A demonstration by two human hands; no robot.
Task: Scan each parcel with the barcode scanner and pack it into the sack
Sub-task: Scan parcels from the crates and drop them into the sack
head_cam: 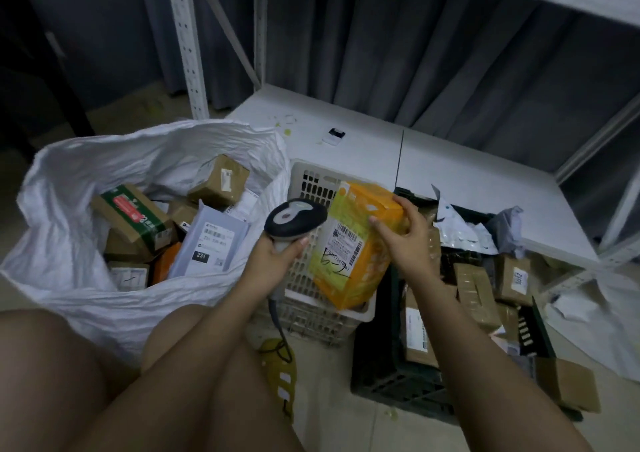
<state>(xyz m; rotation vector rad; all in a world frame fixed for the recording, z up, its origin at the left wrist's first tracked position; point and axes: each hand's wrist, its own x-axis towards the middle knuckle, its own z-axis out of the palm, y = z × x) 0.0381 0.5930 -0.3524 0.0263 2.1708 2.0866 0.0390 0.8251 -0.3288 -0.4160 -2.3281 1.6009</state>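
Just right of the crumpled white plastic sack (69, 230), the left hand (273, 256) grips a grey-and-black barcode scanner (294, 219), while the right hand (405, 240) holds an orange-yellow labelled parcel (349, 254) beside it, over a white slotted basket (311, 188).

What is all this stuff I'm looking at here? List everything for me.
scanner: one, grey and black, held in the left hand, head pointing at the box's label
box: one, yellow-orange with a white barcode label, held tilted over the basket
sack: one, white, open, on the floor at left, holding many parcels
basket: one, pale, perforated, in the middle
crate: one, dark, at right, holding brown parcels
shelf: white, low, behind the basket
small device: one, white and black, on the shelf
left hand: grips the scanner's handle
right hand: holds the box's upper end
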